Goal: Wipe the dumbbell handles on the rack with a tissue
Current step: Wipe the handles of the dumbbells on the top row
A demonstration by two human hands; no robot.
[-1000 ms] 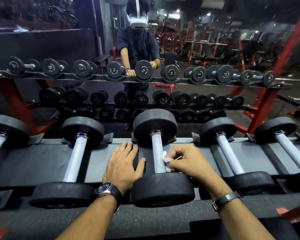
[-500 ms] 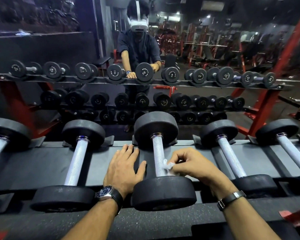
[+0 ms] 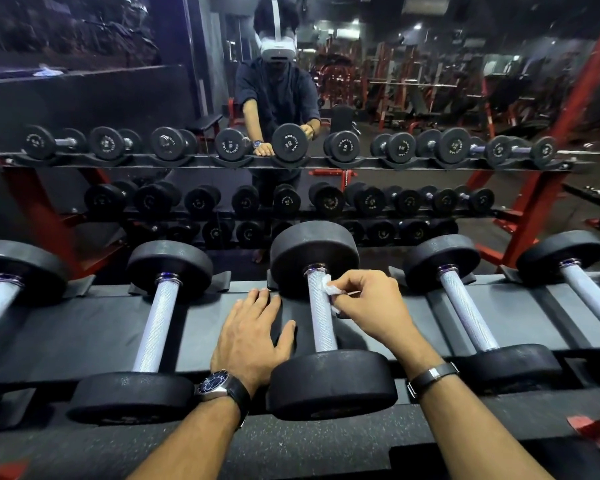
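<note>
Against the handle's (image 3: 321,311) far end, the right hand's (image 3: 371,306) closed grip pinches the tissue (image 3: 329,289).

The mirrored dumbbell ends (image 3: 289,144) on the top shelf carry a ring of pale lettering and a middle number, reversed and too small to read surely; one number may be 20. The wristwatch (image 3: 219,382) dial shows no legible text.

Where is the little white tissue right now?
In the head view's middle, the tissue is pinched by the right hand against the far end of the centre dumbbell's handle.
</note>
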